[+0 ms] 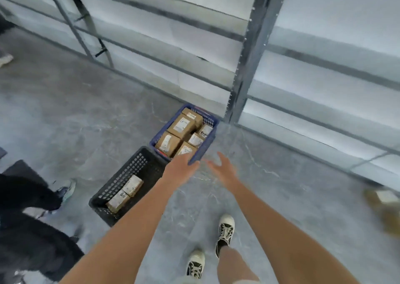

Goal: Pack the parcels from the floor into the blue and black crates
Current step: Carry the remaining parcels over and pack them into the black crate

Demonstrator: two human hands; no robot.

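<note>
The blue perforated plastic crate, filled with brown cardboard parcels, was seen at twelve o'clock of the left hand, which touched its near rim; whether it gripped could not be told. The right hand was held spread beside it. The black perforated plastic crate lay at eight o'clock.

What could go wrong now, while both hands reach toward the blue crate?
1. The blue crate looks full of parcels; lifted unevenly by the left hand and right hand, some might spill.
2. The black crate sits against it and may get knocked.
3. A blurred parcel on the floor could be missed.
</note>
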